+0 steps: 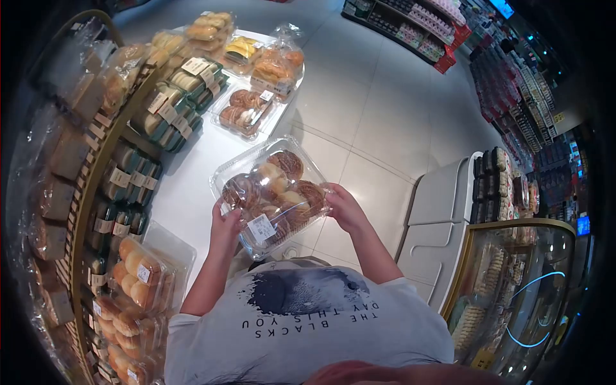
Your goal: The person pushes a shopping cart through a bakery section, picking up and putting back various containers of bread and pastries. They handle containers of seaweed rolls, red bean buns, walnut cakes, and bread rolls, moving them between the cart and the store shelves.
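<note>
A clear plastic box of bread rolls (273, 192) is held in front of my chest, tilted a little. Several round rolls, some dark brown and swirled, others pale, show through its lid, and a white label (261, 228) sticks on the near left corner. My left hand (226, 221) grips the box's left side, thumb on top. On the opposite edge my right hand (344, 206) is closed around the rim. The fingers underneath are hidden. Beyond the box, a similar clear pack of brown rolls (244, 112) lies on the white table (186, 186).
Green-trimmed packs (168, 115) and bagged bread (277, 67) stand further along the table. Packs of golden buns (138, 273) are stacked at the near left, beside a gold-framed bread shelf (86, 192). To my right are a grey counter (436, 192) and a glass display case (513, 289).
</note>
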Available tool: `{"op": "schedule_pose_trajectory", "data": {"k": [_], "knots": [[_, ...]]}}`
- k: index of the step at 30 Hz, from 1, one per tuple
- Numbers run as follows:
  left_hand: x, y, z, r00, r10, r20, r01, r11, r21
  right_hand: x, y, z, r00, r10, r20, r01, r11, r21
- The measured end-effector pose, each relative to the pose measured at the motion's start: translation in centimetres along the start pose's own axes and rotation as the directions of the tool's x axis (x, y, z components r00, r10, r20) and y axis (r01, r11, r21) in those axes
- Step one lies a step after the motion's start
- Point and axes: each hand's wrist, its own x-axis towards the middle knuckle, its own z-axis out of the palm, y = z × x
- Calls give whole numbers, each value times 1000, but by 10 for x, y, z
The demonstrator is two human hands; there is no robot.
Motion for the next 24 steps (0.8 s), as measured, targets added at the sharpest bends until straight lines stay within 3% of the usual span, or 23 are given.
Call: {"op": "schedule_pose_trajectory", "data": {"k": [3, 6, 9, 12, 18, 24], "knots": [[31, -2, 3, 997, 27, -78, -32, 998, -55, 53, -23, 4, 996, 59, -67, -60, 998, -12], [68, 3, 3, 991, -55, -126, 46, 996, -74, 109, -32, 11, 988, 94, -119, -101, 993, -53], [119, -2, -3, 992, 64, -106, -74, 993, -91, 162, -31, 12, 993, 49, -108, -55, 997, -50], [183, 5, -10, 999, 29, -27, -30, 999, -40, 203, -44, 10, 993, 8, -121, -14, 999, -44], [284, 43, 5, 995, -86, -54, 93, 988, 124, 300, -82, 10, 982, 9, -187, -22, 998, -67], [353, 43, -7, 965, -207, -159, 227, 967, 120, 411, -95, 11, 998, 36, -43, -38, 998, -47]]}}
